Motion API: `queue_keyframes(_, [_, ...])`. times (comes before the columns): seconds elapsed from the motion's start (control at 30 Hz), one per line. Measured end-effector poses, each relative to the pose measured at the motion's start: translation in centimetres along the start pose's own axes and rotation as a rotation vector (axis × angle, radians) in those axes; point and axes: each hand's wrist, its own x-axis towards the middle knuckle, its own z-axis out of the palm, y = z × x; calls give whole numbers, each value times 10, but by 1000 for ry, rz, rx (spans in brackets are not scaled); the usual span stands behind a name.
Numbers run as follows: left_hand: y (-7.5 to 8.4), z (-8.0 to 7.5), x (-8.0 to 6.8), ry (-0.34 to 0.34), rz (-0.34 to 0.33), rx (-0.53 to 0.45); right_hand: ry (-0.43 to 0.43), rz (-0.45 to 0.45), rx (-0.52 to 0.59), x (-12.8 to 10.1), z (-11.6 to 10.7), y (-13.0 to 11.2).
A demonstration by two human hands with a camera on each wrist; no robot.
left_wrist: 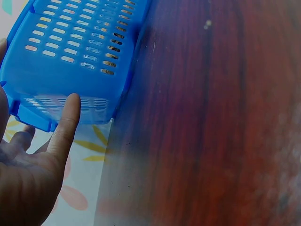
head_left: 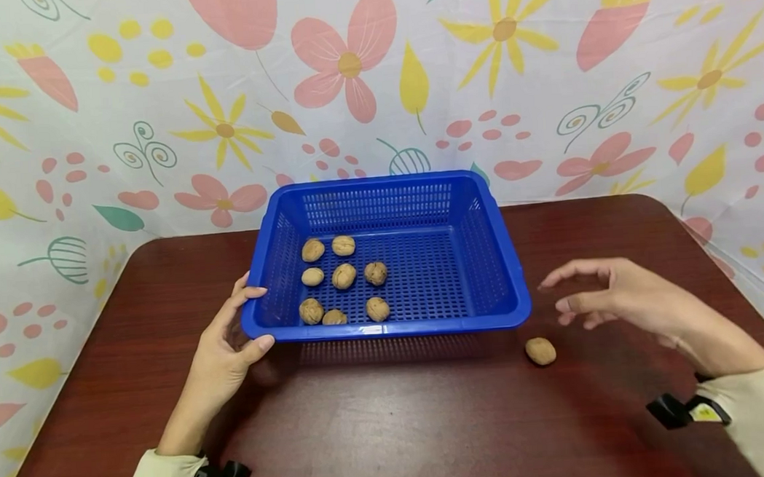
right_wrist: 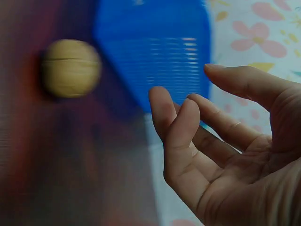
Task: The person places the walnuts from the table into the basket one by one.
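Observation:
A blue plastic basket (head_left: 387,328) stands on the table with several walnuts (head_left: 343,276) on its slotted floor, mostly toward the left side. My left hand (head_left: 221,358) holds the basket's near left corner, thumb at the front rim and fingers at the left side. In the left wrist view, one finger (left_wrist: 68,117) of that hand touches the basket wall (left_wrist: 56,77). To the right of the basket, my right hand (head_left: 616,301) hovers with fingers loosely bent and nothing in them. A single walnut (head_left: 541,351) lies on the table just below and left of it, also seen in the right wrist view (right_wrist: 73,68).
The dark red wooden table (head_left: 393,427) has rounded back corners. Behind and beside it hangs a white cloth (head_left: 372,78) printed with flowers and leaves, close to the basket's back rim.

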Motion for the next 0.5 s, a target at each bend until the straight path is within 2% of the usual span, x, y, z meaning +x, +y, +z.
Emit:
queue_keyframes(0.27, [-1, 0, 0, -3, 0, 15, -128, -49, 121, -6, 24, 41])
queue_keyframes(0.5, [-1, 0, 1, -5, 14, 18, -191, -146, 195, -8, 39, 58])
